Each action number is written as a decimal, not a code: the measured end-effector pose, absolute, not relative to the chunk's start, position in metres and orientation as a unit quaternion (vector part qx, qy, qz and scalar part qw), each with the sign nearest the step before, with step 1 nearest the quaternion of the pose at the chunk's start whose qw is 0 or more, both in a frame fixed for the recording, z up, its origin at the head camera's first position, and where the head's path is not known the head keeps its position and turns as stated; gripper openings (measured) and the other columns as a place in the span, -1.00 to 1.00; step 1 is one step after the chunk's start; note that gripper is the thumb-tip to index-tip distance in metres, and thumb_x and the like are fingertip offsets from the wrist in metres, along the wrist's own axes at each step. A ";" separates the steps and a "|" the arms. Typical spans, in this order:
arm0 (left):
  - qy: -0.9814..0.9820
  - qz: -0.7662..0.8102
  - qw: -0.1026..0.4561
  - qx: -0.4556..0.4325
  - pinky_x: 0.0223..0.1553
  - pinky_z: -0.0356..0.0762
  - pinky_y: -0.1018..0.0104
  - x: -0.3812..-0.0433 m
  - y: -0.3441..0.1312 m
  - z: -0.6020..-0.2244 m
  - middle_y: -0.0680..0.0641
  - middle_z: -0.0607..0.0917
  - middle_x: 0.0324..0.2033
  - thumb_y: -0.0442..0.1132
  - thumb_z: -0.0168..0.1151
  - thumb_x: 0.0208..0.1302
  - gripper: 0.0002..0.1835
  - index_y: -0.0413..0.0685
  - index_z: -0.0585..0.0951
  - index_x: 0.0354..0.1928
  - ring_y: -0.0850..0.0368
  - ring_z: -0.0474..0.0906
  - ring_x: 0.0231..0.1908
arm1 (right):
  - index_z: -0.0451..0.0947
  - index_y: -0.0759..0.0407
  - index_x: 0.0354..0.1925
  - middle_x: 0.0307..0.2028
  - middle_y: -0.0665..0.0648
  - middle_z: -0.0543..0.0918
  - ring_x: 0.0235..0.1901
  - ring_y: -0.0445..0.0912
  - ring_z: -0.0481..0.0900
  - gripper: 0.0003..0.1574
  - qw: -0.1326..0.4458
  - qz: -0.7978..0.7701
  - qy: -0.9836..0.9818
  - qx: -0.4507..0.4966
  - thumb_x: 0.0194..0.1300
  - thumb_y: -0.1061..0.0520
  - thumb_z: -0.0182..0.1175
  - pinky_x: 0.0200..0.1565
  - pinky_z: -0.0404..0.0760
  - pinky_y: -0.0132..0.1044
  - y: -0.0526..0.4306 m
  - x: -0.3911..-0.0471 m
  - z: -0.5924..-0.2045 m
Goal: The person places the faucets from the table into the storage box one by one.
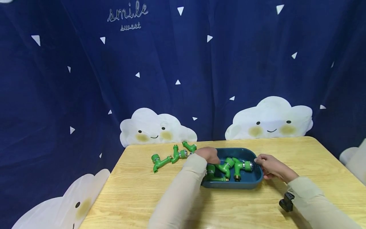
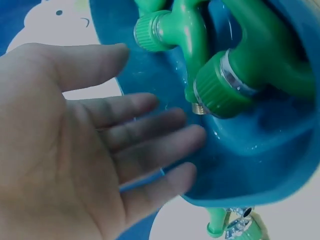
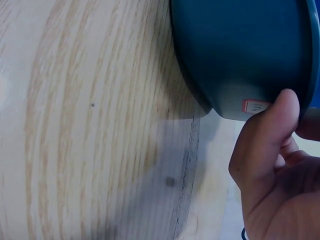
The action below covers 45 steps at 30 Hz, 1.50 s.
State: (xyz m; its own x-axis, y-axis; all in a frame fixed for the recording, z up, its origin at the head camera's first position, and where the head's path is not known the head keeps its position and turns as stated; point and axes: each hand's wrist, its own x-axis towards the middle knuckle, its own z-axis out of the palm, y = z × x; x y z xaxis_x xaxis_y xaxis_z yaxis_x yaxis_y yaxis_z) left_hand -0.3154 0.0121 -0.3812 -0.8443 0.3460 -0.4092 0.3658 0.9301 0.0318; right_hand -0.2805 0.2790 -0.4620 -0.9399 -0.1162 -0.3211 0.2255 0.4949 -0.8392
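A dark blue-green plastic basin [image 1: 240, 185] stands on the table with several green taps inside, among them one tap [image 1: 227, 167] in the middle and another tap [image 1: 240, 167] towards the right. My left hand [image 1: 208, 154] is over the basin's left end. In the left wrist view its palm faces the camera, the fingers [image 2: 160, 150] extended and apart, with nothing held, beside the ribbed cap of a tap [image 2: 220, 90]. At the basin's right end my right hand [image 1: 273, 167] pinches the rim, the thumb [image 3: 285, 107] near a small red-edged label [image 3: 254, 106].
Left of the basin, green taps lie on the wooden table [image 1: 128, 190]: a leftmost tap [image 1: 160, 161], a middle tap [image 1: 178, 154] and a farther tap [image 1: 189, 146]. A dark blue curtain [image 1: 171, 63] with clouds hangs behind the table. The right wrist carries a black device [image 1: 287, 202].
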 end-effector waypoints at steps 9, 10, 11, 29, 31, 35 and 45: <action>0.958 0.036 0.128 0.254 0.12 0.56 0.27 -0.318 -0.002 -0.383 0.04 0.68 0.11 0.05 0.05 0.47 -0.60 0.04 0.63 0.14 0.13 0.61 0.09 | 0.32 0.24 -0.23 -0.54 0.01 0.36 -0.63 -0.18 0.42 -0.68 0.172 -0.501 0.848 0.038 0.60 0.04 -0.17 -0.55 0.57 -0.36 0.278 -0.282 -0.461; 0.958 0.043 0.118 0.256 0.15 0.55 0.25 -0.317 -0.004 -0.382 0.04 0.67 0.13 0.05 0.04 0.47 -0.59 0.04 0.62 0.17 0.12 0.60 0.12 | 0.32 0.25 -0.23 -0.54 0.01 0.36 -0.63 -0.18 0.42 -0.68 0.172 -0.500 0.848 0.036 0.60 0.04 -0.17 -0.55 0.57 -0.36 0.278 -0.281 -0.461; 0.958 0.048 0.108 0.260 0.17 0.54 0.25 -0.316 -0.006 -0.382 0.04 0.66 0.15 0.05 0.04 0.48 -0.58 0.03 0.60 0.19 0.12 0.59 0.14 | 0.32 0.25 -0.23 -0.54 0.01 0.36 -0.63 -0.18 0.42 -0.68 0.171 -0.499 0.849 0.035 0.60 0.05 -0.17 -0.55 0.57 -0.36 0.278 -0.281 -0.461; 0.947 0.021 -0.065 0.314 0.36 0.41 0.16 -0.298 -0.029 -0.390 -0.05 0.47 0.35 0.09 0.06 0.45 -0.41 -0.05 0.40 0.39 0.05 0.44 0.34 | 0.32 0.28 -0.20 -0.55 0.01 0.36 -0.65 -0.18 0.42 -0.67 0.167 -0.503 0.848 0.033 0.60 0.04 -0.17 -0.56 0.56 -0.36 0.278 -0.279 -0.465; 0.943 0.003 -0.086 0.322 0.36 0.41 0.15 -0.294 -0.035 -0.391 -0.04 0.49 0.33 0.08 0.09 0.44 -0.42 -0.05 0.42 0.37 0.06 0.45 0.33 | 0.33 0.28 -0.20 -0.55 0.00 0.36 -0.65 -0.19 0.42 -0.66 0.167 -0.505 0.846 0.030 0.59 0.04 -0.17 -0.56 0.56 -0.36 0.277 -0.279 -0.466; 0.936 -0.027 -0.114 0.331 0.36 0.41 0.08 -0.288 -0.046 -0.394 -0.03 0.50 0.32 0.08 0.11 0.42 -0.44 -0.03 0.43 0.35 0.05 0.44 0.33 | 0.33 0.28 -0.21 -0.54 0.00 0.37 -0.65 -0.18 0.42 -0.66 0.167 -0.503 0.847 0.029 0.59 0.03 -0.16 -0.56 0.56 -0.36 0.277 -0.279 -0.465; 0.939 0.009 -0.095 0.330 0.29 0.49 0.14 -0.283 -0.066 -0.397 -0.08 0.45 0.36 0.09 0.09 0.44 -0.37 -0.08 0.34 0.42 0.03 0.44 0.33 | 0.32 0.25 -0.23 -0.54 0.00 0.37 -0.63 -0.18 0.43 -0.68 0.163 -0.500 0.850 0.032 0.59 0.03 -0.15 -0.56 0.55 -0.37 0.278 -0.278 -0.464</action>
State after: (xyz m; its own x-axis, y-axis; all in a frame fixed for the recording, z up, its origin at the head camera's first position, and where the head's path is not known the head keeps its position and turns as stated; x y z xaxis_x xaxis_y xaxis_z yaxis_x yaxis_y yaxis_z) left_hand -0.2831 -0.0663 -0.3973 -0.7639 0.6184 0.1847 0.6219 0.7818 -0.0454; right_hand -0.2785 0.2781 -0.4638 -0.9445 -0.1084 -0.3100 0.2184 0.4979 -0.8393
